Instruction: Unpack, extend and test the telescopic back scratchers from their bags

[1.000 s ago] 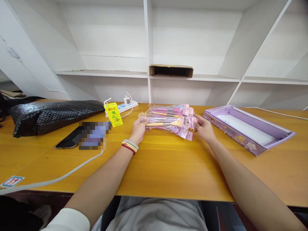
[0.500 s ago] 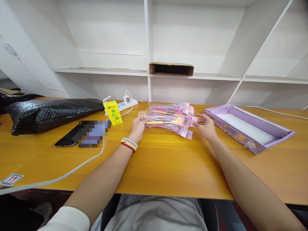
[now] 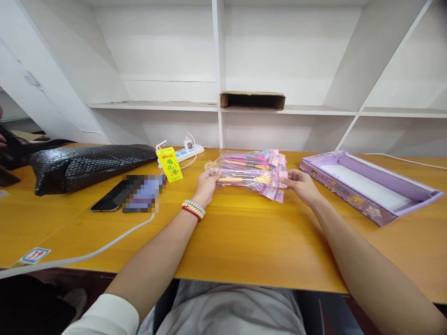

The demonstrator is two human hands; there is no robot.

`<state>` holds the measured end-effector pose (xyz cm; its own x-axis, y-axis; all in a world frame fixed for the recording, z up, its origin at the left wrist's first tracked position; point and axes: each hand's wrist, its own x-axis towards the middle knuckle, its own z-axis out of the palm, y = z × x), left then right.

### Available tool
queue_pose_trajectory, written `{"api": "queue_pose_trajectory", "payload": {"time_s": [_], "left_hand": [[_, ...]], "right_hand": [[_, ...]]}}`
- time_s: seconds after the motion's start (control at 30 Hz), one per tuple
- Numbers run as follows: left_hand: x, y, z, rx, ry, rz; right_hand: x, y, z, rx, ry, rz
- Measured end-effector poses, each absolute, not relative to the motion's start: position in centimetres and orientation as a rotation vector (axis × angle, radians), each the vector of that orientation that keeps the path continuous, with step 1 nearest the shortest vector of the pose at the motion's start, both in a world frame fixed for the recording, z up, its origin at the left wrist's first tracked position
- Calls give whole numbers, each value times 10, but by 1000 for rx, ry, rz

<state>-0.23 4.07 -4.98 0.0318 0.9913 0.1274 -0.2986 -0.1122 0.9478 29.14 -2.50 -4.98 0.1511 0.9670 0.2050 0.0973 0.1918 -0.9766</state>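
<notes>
Both hands were on the packets, well apart from each other. Left hand point(image 3: 206, 187) pinched the plain end of the nearest clear packet point(image 3: 240, 179); right hand point(image 3: 303, 186) pinched its label end between thumb and fingers. Holding opposite ends probably kept the slack film straight. Glare on the plastic: could not tell whether the left fingers had caught one layer or several. The remaining packets point(image 3: 244, 159) lay just behind and partly beneath, on the table point(image 3: 251, 242) in front of the person, labels all to the right, presumably for a consistent orientation. Purple tray point(image 3: 354, 200) stood angled beside the right hand, open side up, within easy reach.
</notes>
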Motion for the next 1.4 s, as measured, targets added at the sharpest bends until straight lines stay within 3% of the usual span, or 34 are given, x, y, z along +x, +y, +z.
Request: {"api": "queue_pose_trajectory", "payload": {"time_s": [0.2,0.8,1.2,1.4], "left_hand": [[-2,37,-48,1092,895,1381],[2,37,-53,1121,895,1371],[1,40,-55,1124,921,1405],[1,39,-53,1104,930,1395]], "right_hand": [[287,-27,-48,-1130,-1248,1073],[289,-22,-54,-1295,-1174,798],[291,-25,-50,-1085,-1119,1089],[287,-24,-54,-1201,-1222,948]]}}
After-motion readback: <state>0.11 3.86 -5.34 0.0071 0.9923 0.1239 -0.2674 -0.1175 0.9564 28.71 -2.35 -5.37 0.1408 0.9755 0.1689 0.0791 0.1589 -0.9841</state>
